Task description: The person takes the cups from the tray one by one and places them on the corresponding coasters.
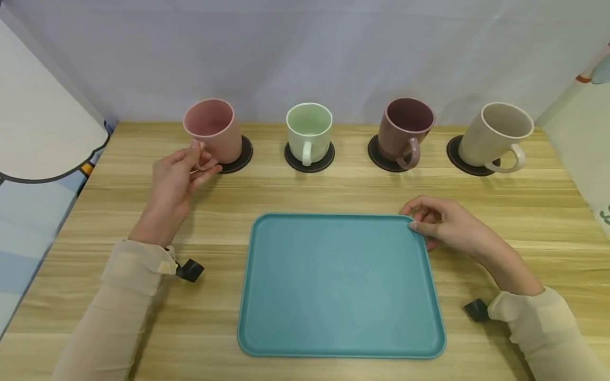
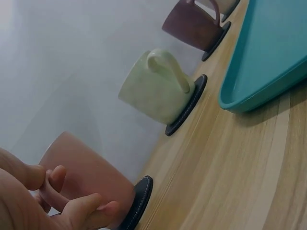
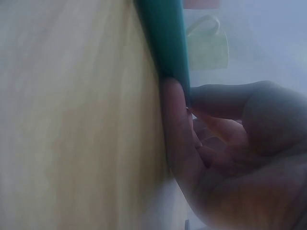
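My left hand [image 1: 173, 177] pinches the handle of a pink mug [image 1: 224, 138], its thumb on top and fingers through or around the handle. The mug stands on a dark round coaster [image 2: 139, 203] at the left of the row. With thumb and fingers, my right hand [image 1: 445, 225] grips the far right corner of a teal tray [image 1: 340, 286]; in the right wrist view the thumb lies over the rim and a finger under or against its side. Nothing lies on the tray.
Along the back edge stand a pale green mug [image 1: 308, 129], a dark mauve mug [image 1: 405, 129] and a cream mug [image 1: 495, 135], each on a dark coaster. Behind them hangs a pale cloth [image 1: 310, 53]. The wooden table [image 1: 214, 307] surrounds the tray.
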The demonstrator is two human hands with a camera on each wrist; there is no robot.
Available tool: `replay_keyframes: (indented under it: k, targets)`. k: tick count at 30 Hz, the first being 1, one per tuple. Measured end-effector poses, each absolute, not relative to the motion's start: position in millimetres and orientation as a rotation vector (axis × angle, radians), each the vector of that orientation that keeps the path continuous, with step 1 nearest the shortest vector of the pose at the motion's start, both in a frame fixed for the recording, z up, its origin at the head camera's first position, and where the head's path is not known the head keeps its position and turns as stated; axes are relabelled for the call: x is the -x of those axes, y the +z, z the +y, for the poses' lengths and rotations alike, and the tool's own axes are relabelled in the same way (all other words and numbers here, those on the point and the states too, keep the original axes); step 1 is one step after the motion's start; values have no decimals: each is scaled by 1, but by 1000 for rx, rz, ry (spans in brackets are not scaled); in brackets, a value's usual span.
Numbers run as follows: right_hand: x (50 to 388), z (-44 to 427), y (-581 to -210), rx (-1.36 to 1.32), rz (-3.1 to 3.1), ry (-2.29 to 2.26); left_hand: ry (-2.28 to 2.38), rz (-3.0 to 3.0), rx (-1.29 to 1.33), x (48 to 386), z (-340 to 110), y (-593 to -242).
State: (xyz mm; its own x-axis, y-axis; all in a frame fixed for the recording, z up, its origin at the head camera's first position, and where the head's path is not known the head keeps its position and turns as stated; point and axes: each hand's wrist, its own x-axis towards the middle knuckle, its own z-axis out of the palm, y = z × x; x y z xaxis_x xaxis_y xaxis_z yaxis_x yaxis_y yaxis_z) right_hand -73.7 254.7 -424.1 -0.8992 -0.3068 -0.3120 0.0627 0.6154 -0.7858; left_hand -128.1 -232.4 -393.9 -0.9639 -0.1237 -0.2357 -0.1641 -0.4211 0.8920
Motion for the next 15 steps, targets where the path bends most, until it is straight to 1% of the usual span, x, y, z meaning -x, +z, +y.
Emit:
replay_keyframes:
  k: [9,15]
  targets:
    - [73,252,-422,191,2421,-1202,2538,1745,413,125,-233,-393]
    - [73,252,-423,179,2416,-1196,2449,1797,343,127,-239,-395]
